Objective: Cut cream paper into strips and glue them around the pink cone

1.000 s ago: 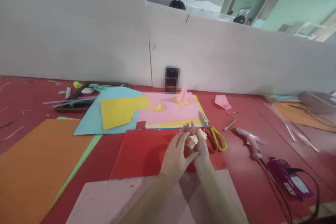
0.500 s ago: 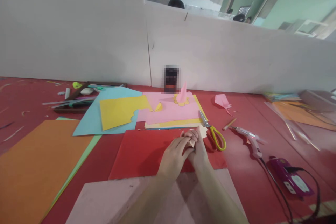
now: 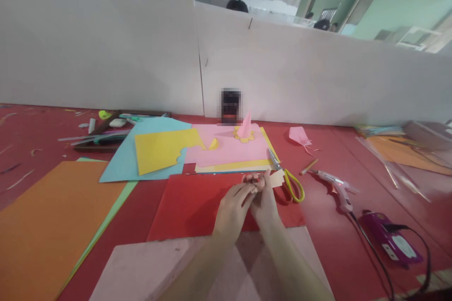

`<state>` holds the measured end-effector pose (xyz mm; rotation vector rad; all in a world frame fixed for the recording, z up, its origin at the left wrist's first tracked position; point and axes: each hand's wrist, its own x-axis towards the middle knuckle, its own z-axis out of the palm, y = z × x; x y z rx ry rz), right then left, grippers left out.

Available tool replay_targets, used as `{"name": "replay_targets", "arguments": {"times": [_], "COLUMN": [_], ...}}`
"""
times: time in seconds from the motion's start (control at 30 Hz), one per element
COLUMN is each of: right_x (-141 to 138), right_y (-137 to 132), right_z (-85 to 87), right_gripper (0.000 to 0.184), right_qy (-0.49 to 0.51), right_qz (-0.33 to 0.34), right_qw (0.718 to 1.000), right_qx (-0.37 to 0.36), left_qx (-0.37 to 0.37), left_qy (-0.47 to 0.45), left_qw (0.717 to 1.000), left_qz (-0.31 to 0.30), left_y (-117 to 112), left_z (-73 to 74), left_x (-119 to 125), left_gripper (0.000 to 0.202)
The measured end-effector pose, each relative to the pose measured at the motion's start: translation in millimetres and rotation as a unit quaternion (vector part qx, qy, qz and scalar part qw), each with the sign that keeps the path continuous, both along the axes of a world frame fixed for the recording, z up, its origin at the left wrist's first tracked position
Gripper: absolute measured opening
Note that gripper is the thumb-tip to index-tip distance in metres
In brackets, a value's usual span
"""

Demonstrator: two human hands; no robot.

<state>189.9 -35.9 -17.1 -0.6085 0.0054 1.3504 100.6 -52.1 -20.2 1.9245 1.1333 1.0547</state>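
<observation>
My left hand [image 3: 233,204] and my right hand [image 3: 265,202] meet above a red sheet of paper [image 3: 190,207], fingers closed around a small cream piece of paper [image 3: 277,178]. One end of the piece sticks out to the right past my right thumb; the rest is mostly hidden by the fingers. Scissors with yellow handles [image 3: 293,186] lie just right of my hands. Farther back, a pink paper cone [image 3: 245,128] stands on a yellow flower-shaped cutout [image 3: 244,139], on pink paper [image 3: 226,153].
At right lie a hot glue gun [image 3: 341,190], a purple power box [image 3: 391,240] with a cord, a pencil stub [image 3: 308,167] and a pink paper scrap [image 3: 299,136]. Blue [image 3: 120,164], yellow [image 3: 158,150] and orange [image 3: 52,225] sheets spread leftward. A white partition [image 3: 300,75] stands behind.
The cream paper has turned between my fingers, its free end now pointing more to the right. My hands have shifted only slightly; the things on the table stay where they were.
</observation>
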Motion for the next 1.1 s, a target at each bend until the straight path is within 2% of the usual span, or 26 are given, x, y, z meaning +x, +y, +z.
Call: {"name": "replay_targets", "arguments": {"times": [0.13, 0.23, 0.3, 0.4, 0.6, 0.7, 0.73, 0.77, 0.83, 0.9, 0.93, 0.97, 1.03, 1.1], "right_x": [1, 3, 3, 2, 1, 0, -1, -3, -10, -19, -24, -29, -36, -40], "right_y": [0, 0, 1, 2, 0, -2, -3, -4, -5, -6, -7, -7, -7, -8], "right_z": [-2.5, -3.9, -4.6, -6.1, -5.4, 1.9, 4.6, 7.0, 9.1, 6.8, 4.2, 1.2, -4.3, -7.1], "right_gripper": [0.046, 0.046, 0.046, 0.047, 0.043, 0.044, 0.045, 0.046, 0.047, 0.047, 0.047, 0.047, 0.044, 0.044], "right_qy": [-0.023, -0.037, -0.031, -0.032, -0.043, -0.118, -0.159, -0.2, -0.256, -0.276, -0.281, -0.289, -0.311, -0.327], "right_qz": [-0.005, -0.019, -0.035, -0.041, -0.014, -0.037, -0.057, -0.078, -0.089, -0.047, -0.017, 0.015, 0.052, 0.061], "right_qw": [1.0, 0.999, 0.999, 0.998, 0.999, 0.992, 0.984, 0.975, 0.96, 0.957, 0.957, 0.955, 0.948, 0.941], "right_qx": [0.012, 0.021, 0.002, -0.021, 0.015, 0.036, 0.048, 0.06, 0.075, 0.071, 0.065, 0.06, 0.054, 0.057], "left_qx": [-0.033, -0.052, -0.057, -0.06, -0.076, -0.132, -0.174, -0.229, -0.352, -0.447, -0.475, -0.497, -0.527, -0.539], "left_qy": [-0.014, -0.034, -0.038, -0.046, -0.069, -0.148, -0.204, -0.276, -0.424, -0.518, -0.546, -0.567, -0.594, -0.611], "left_qw": [0.999, 0.997, 0.996, 0.996, 0.994, 0.978, 0.96, 0.929, 0.83, 0.728, 0.689, 0.656, 0.607, 0.58], "left_qz": [-0.003, 0.04, 0.054, 0.035, 0.025, 0.061, 0.078, 0.09, 0.081, 0.041, 0.028, 0.018, 0.017, 0.024], "left_y": [0, -1, -1, -2, -2, 1, 3, 5, 9, 11, 11, 11, 9, 6], "left_z": [1.1, 2.5, 2.8, 2.8, 7.2, 3.7, 1.2, -1.5, -4.9, -3.3, -0.6, 3.2, 12.1, 19.6], "left_x": [0, 1, 2, 4, 3, 6, 8, 9, 11, 11, 10, 9, 5, 3], "left_gripper": [0.022, 0.025, 0.023, 0.017, 0.018, 0.019, 0.021, 0.024, 0.034, 0.043, 0.045, 0.045, 0.043, 0.041]}}
